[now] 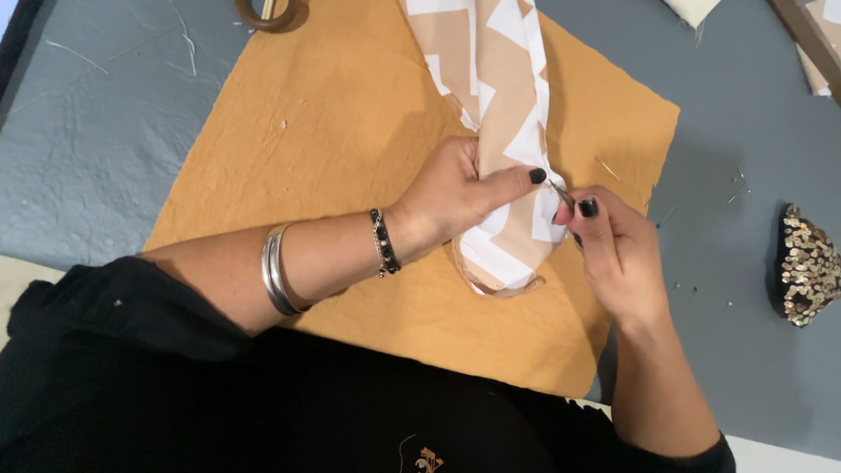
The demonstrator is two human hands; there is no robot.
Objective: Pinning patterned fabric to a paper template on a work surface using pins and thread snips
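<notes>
A long strip of tan-and-white zigzag fabric [501,96] lies across a mustard-yellow cloth [350,123] on a grey table cover. My left hand [455,191] pinches the strip near its lower end, thumb pressed on top. My right hand [613,254] holds a small thin metal tool [561,194], perhaps a pin or small snips, with its tip at the fabric edge beside my left thumb. The folded lower end of the strip [504,267] curls under between both hands.
Loose pins [606,168] lie scattered on the grey cover [745,131] to the right. A black piece covered in gold sequins [806,267] sits at the right edge. A tape roll [267,12] lies at the top left; more fabric scraps [819,44] at the top right.
</notes>
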